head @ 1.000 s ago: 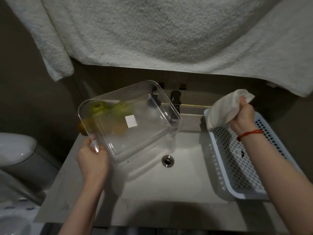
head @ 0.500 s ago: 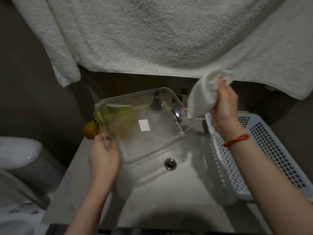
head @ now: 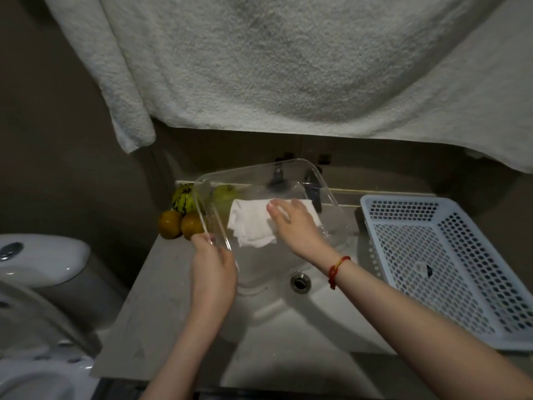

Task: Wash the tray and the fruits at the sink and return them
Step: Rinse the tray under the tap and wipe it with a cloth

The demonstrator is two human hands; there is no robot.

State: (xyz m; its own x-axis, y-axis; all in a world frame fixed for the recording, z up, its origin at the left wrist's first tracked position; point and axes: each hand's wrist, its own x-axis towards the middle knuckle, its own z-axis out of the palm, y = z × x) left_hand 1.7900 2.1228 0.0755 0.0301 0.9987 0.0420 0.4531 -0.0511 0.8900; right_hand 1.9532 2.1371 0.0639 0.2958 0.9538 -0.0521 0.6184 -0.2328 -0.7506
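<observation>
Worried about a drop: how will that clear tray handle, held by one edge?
The clear tray looks rigid, keeping its shape with only the left hand gripping its rim. Probably slippery if wet. It is tilted over the sink, so the right hand pressing the cloth may twist it.

No text, brand or number can be read. The pale blue perforated plastic basket [head: 438,264], to the right of the hand pressing the cloth, has a small white tag on its floor, too blurred to read.
</observation>
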